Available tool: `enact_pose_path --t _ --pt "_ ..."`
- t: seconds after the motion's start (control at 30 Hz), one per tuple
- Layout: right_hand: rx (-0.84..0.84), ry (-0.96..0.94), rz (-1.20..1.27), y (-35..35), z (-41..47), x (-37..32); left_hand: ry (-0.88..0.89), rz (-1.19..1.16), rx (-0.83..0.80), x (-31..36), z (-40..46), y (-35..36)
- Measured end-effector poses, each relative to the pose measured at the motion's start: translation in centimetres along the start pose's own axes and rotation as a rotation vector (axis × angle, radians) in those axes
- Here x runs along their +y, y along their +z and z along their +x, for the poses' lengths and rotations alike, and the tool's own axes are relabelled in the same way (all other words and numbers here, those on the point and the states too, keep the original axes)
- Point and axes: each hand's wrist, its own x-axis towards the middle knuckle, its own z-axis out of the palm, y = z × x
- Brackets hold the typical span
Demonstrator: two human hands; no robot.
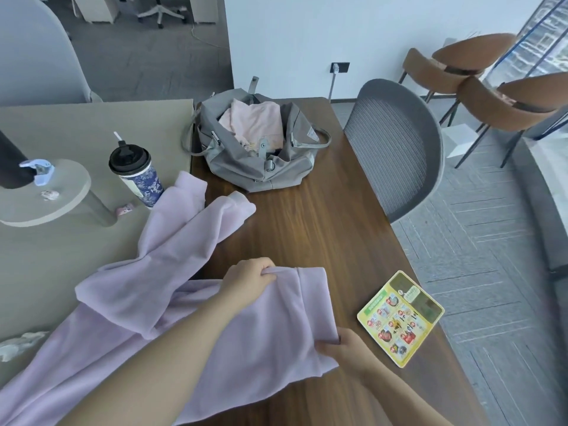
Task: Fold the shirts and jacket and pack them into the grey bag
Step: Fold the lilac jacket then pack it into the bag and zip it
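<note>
Lilac jacket (172, 302) pinched at its hem corners by left hand (249, 279) and right hand (345, 348), presumably for folding; grey bag (255, 167) gapes at twelve o'clock

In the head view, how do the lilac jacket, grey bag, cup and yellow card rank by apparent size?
1. Lilac jacket, though it lies nearest the camera.
2. Grey bag.
3. Yellow card and cup look alike; unsure.

Bare wood lies open between jacket (190, 302) and grey bag (258, 142) — cup (135, 173) (left) flanks it.
</note>
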Motion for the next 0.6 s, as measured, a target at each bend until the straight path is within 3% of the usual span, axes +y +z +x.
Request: enact_pose_path --t 0.07,0.17,0.23,0.37,0.43,0.5,0.6 --pt "0.081 0.073 -0.003 0.6 0.5 0.8 -0.046 0.116 -0.046 0.2 0.6 1.4" --pt "0.214 0.117 -0.002 1.1 1.1 1.3 -0.184 0.266 -0.310 -0.3 0.5 2.3" --pt "0.265 0.105 0.008 1.4 1.3 1.4 -0.153 0.385 -0.387 -1.2 0.6 2.0" --pt "0.402 0.064 -0.035 2.0 1.6 1.9 0.029 0.296 -0.016 -2.9 1.7 1.1" --pt "0.422 0.082 -0.131 1.8 1.9 1.7 0.122 0.356 0.088 -3.8 2.2 1.7" --pt "0.431 0.071 -0.238 1.6 2.2 1.4 0.063 0.384 0.020 -4.6 2.5 2.9" --pt "0.467 0.003 -0.257 1.6 2.4 0.6 -0.091 0.163 -0.127 -5.2 2.2 3.6"
